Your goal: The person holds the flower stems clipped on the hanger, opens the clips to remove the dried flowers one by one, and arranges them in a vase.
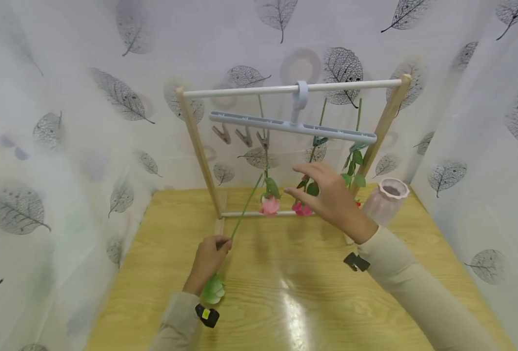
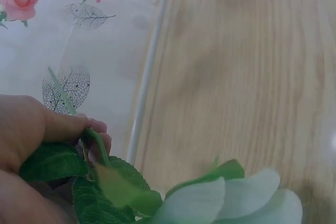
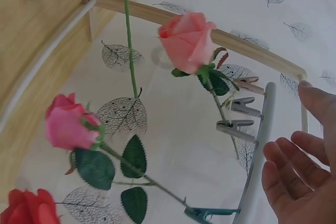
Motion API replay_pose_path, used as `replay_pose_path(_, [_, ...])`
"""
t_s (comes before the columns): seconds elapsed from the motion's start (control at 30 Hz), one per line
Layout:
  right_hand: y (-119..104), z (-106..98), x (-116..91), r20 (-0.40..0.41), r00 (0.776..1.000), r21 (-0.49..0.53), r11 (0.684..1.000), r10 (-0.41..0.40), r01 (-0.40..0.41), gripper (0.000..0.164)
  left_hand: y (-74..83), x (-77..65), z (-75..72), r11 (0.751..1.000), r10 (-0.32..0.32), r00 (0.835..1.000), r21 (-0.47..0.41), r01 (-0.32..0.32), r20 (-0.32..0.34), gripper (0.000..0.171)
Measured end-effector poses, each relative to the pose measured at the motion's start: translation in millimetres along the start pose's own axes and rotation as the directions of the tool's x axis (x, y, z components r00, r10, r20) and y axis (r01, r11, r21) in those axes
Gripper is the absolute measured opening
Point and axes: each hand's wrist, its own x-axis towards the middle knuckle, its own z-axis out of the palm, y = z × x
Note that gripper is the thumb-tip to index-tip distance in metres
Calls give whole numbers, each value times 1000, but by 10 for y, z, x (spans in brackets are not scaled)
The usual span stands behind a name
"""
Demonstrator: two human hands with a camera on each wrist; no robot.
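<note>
My left hand (image 1: 208, 258) pinches the green stem (image 1: 247, 207) of an artificial rose with pale green-white petals (image 1: 213, 290). Its bloom hangs below the hand, and the stem slants up toward the rack. In the left wrist view, the thumb and fingers close round the stem beside dark green leaves (image 2: 55, 161). My right hand (image 1: 329, 200) is raised in front of the grey-blue hanger (image 1: 259, 122), thumb and fingers apart with nothing between them. From the hanger's clips a light pink rose (image 3: 186, 43), a deep pink rose (image 3: 71, 124) and a red rose (image 3: 30, 208) hang head down.
A wooden rack with a white top rod (image 1: 241, 91) carries the hanger by its hook. Two clips at the hanger's left, one a brownish clip (image 1: 221, 134), hold nothing. A pale pink vase (image 1: 384, 202) stands at the right. Leaf-printed sheeting surrounds the wooden table (image 1: 162, 273).
</note>
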Motion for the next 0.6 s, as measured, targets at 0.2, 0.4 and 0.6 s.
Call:
replay_pose_path(0.2, [33, -66, -285, 18, 1000, 20, 1000, -10, 10, 53, -24, -67, 34, 999, 7, 1000, 54, -7, 5, 15])
replay_pose_path(0.4, [64, -44, -529, 32, 999, 46, 999, 9, -11, 53, -45, -130, 62, 995, 40, 999, 93, -42, 30, 14])
replay_pose_path(0.6, [66, 68, -774, 62, 998, 48, 998, 32, -35, 49, -75, -201, 88, 982, 115, 992, 145, -122, 52, 13])
